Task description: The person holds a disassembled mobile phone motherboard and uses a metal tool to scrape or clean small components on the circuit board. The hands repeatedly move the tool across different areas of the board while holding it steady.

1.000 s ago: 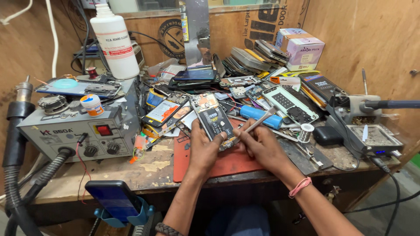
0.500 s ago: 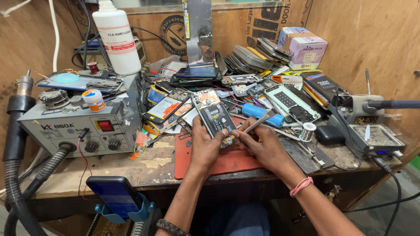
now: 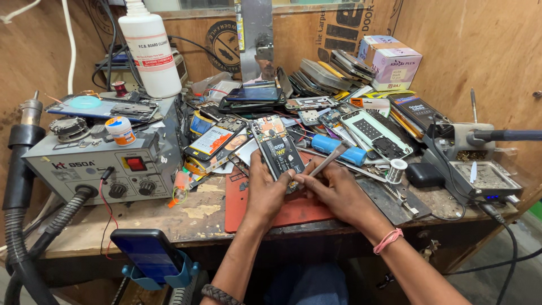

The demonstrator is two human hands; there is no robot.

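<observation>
My left hand grips an opened phone with its back off, tilted up over a red work mat. In my right hand is a thin metal tool, held like a pen, its lower tip resting at the phone's bottom edge. A pink band circles my right wrist, a dark braided one my left forearm.
A grey hot-air rework station with hoses stands at left, a white bottle behind it. Heaps of phones and parts fill the back, a soldering stand is right, a blue phone in a holder at the front edge.
Both hands stay on the phone and tool with only small shifts. The view has tilted slightly, so the bench sits a little lower and left in frame.
</observation>
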